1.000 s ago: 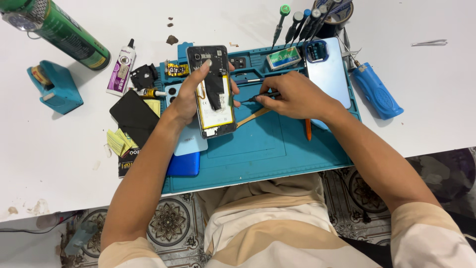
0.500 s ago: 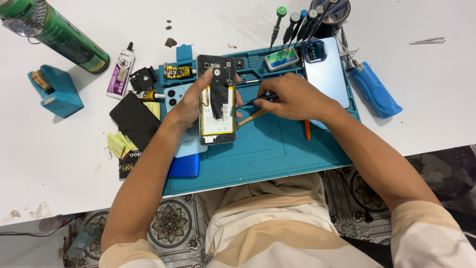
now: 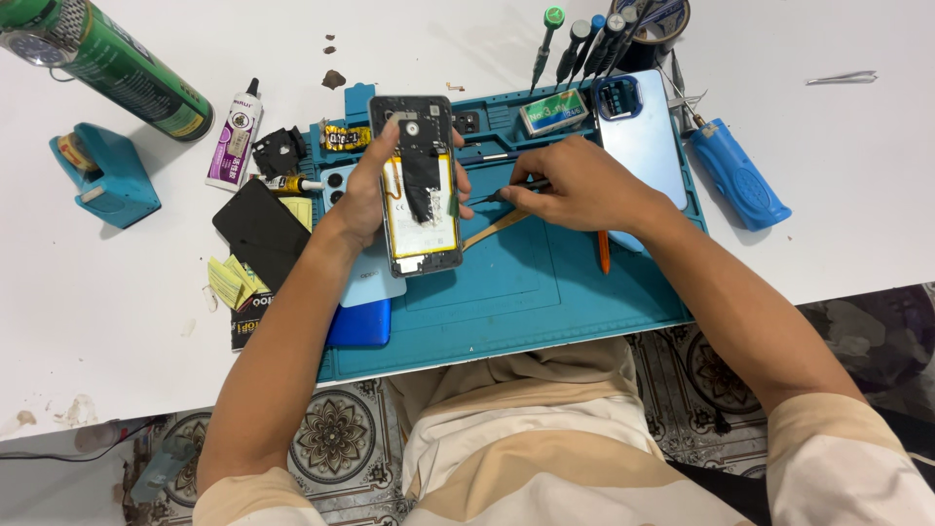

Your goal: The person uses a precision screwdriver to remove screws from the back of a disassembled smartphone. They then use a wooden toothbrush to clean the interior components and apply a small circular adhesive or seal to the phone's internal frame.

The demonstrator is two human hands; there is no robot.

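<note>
The left hand [image 3: 368, 195] grasps an opened phone [image 3: 422, 185] by its edges, thumb on its right side, holding it face-down with the back cover off above the teal mat [image 3: 545, 292]. Inside the phone's frame sit a yellow-edged battery with a strip of black tape across it and, above that, a dark board area. The right hand [image 3: 575, 185] is clenched around a thin dark tool [image 3: 502, 195], whose tip points at the phone's right edge; whether it touches is hard to tell. A tan pry stick [image 3: 497, 230] lies on the mat just under that hand, and an orange stick [image 3: 604, 250] lies beside the wrist. The mat's top trays hold small parts: a green-labelled block [image 3: 553, 112] and a gold-and-black piece [image 3: 346, 136]. A blue back cover [image 3: 643, 136] rests on the mat's right side. A round holder [image 3: 653, 24] at the top carries screwdrivers [image 3: 584, 44] standing upright. On the white table [image 3: 117, 292] are a green can [image 3: 107, 63], a glue tube [image 3: 234, 131], a teal tape dispenser [image 3: 107, 180], a black panel [image 3: 263, 234] and a blue driver [image 3: 737, 175].
</note>
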